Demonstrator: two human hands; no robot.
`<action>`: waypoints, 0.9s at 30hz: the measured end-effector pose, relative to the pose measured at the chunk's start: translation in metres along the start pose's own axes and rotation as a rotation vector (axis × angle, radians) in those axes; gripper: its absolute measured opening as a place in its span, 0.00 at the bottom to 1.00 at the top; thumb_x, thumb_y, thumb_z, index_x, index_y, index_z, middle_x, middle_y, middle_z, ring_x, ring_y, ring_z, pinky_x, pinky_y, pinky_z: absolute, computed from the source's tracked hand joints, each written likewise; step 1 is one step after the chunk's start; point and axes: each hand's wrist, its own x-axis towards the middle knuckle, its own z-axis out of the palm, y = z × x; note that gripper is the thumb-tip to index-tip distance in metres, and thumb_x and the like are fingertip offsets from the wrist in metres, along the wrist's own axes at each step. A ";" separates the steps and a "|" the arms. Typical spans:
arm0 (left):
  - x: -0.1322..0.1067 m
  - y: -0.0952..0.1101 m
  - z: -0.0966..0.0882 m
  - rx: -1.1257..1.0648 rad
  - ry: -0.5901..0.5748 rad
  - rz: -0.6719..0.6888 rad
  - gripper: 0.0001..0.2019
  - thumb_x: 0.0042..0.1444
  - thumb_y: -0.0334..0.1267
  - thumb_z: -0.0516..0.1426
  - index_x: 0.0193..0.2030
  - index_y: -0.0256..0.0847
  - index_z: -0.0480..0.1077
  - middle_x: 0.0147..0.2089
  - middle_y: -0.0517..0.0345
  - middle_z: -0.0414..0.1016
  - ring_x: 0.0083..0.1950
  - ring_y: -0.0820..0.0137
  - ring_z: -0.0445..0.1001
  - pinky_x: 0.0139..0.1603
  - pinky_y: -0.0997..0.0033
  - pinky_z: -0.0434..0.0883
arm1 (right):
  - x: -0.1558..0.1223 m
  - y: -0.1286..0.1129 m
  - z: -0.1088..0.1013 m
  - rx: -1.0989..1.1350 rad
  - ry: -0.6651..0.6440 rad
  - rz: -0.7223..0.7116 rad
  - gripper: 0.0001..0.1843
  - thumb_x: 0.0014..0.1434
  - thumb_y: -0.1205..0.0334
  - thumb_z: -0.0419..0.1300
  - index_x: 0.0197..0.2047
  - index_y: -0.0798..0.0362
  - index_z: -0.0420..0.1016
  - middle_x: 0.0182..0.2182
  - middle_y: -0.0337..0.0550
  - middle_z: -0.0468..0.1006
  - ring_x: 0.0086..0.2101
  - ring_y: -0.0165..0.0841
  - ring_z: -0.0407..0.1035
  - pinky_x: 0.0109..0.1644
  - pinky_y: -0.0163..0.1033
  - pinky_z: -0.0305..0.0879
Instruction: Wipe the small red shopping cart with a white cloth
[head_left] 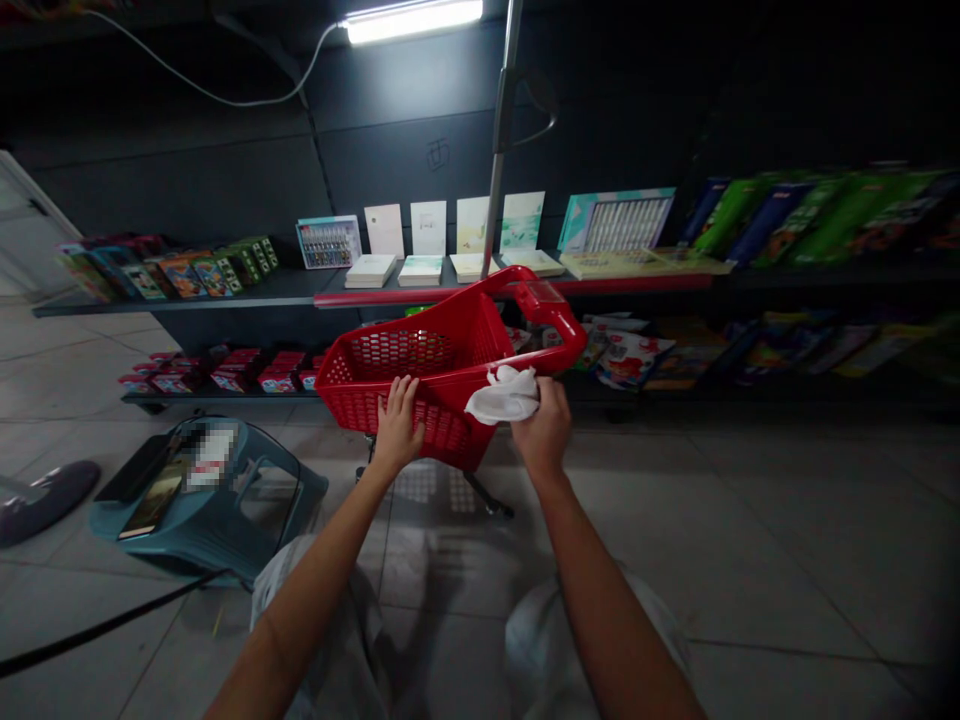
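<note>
A small red plastic shopping cart (450, 385) with perforated basket walls stands in front of me, its looped handle at the upper right. My left hand (400, 425) lies against the near side of the basket, fingers stretched up to the rim, slightly apart. At the handle end, my right hand (544, 420) is closed around a bunched white cloth (504, 395). The cloth touches the cart's side just below the rim. Part of it is hidden inside my fingers. Below the basket, dark legs with casters (491, 500) reach the tiled floor.
Behind the cart, a dark shelf (292, 287) carries books, boxed sets and packages; bagged goods (630, 358) and red boxes (240, 368) sit lower. A metal pole (497, 170) rises behind the basket. At left stands a teal stool (217, 510) with a phone (154, 500) on it.
</note>
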 end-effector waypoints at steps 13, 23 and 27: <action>0.000 -0.002 -0.002 -0.021 -0.011 0.014 0.45 0.57 0.29 0.54 0.80 0.47 0.42 0.82 0.48 0.46 0.83 0.58 0.39 0.78 0.40 0.50 | -0.006 0.016 0.012 -0.231 -0.440 0.186 0.20 0.64 0.52 0.61 0.56 0.50 0.78 0.48 0.55 0.84 0.48 0.45 0.79 0.48 0.40 0.68; 0.003 0.002 -0.006 -0.042 -0.001 -0.026 0.37 0.63 0.31 0.53 0.78 0.46 0.50 0.80 0.48 0.51 0.82 0.58 0.44 0.77 0.40 0.53 | -0.003 0.020 0.012 -0.261 -0.442 0.179 0.23 0.63 0.57 0.60 0.60 0.52 0.73 0.50 0.56 0.82 0.50 0.47 0.78 0.49 0.42 0.68; 0.009 0.040 -0.034 -0.178 0.111 -0.090 0.19 0.68 0.40 0.56 0.64 0.45 0.71 0.70 0.45 0.69 0.74 0.56 0.63 0.73 0.47 0.62 | -0.001 0.020 0.013 -0.321 -0.611 0.234 0.22 0.62 0.58 0.61 0.59 0.50 0.75 0.51 0.55 0.82 0.49 0.48 0.78 0.49 0.44 0.69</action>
